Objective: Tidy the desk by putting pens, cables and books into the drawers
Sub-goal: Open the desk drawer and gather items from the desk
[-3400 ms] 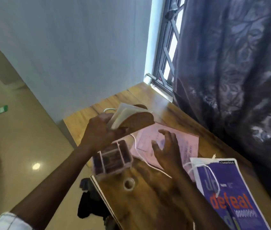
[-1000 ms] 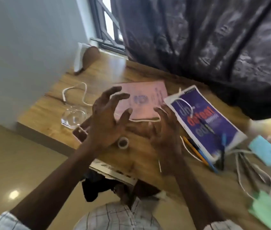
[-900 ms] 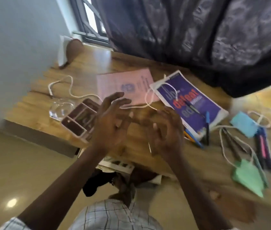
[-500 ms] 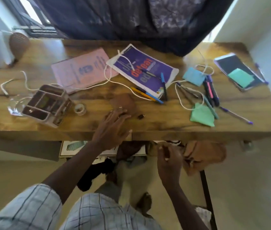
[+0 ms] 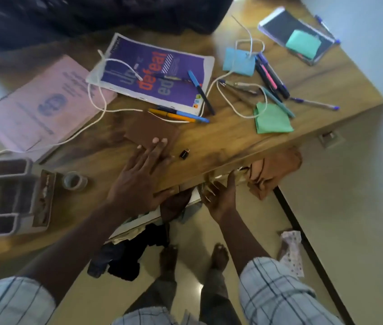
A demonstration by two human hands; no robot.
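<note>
My left hand (image 5: 139, 177) lies flat on the wooden desk (image 5: 228, 141), its fingertips touching a brown card (image 5: 150, 129). My right hand (image 5: 219, 195) is below the desk's front edge, palm up, its blurred fingers reaching to the underside. A purple book (image 5: 153, 73) and a pink booklet (image 5: 40, 109) lie behind, with a white cable (image 5: 96, 102) looped over both. Orange and blue pens (image 5: 178, 115) lie before the book, and another blue pen (image 5: 199, 90) lies across it. Markers (image 5: 271, 76) and a second white cable (image 5: 230, 104) lie to the right.
A grey organiser tray (image 5: 5, 195) and a tape roll (image 5: 74, 180) sit at the left. A small black adapter (image 5: 184, 153), green (image 5: 272, 120) and blue (image 5: 239, 62) notes and a phone (image 5: 295, 34) are on the desk. Brown cloth (image 5: 272, 170) hangs under the edge. Dark clothes (image 5: 120, 259) lie on the floor.
The view has swung right and down. My left hand came down flat onto the desk by the brown card. My right hand dropped below the front edge and now reaches up to it.
</note>
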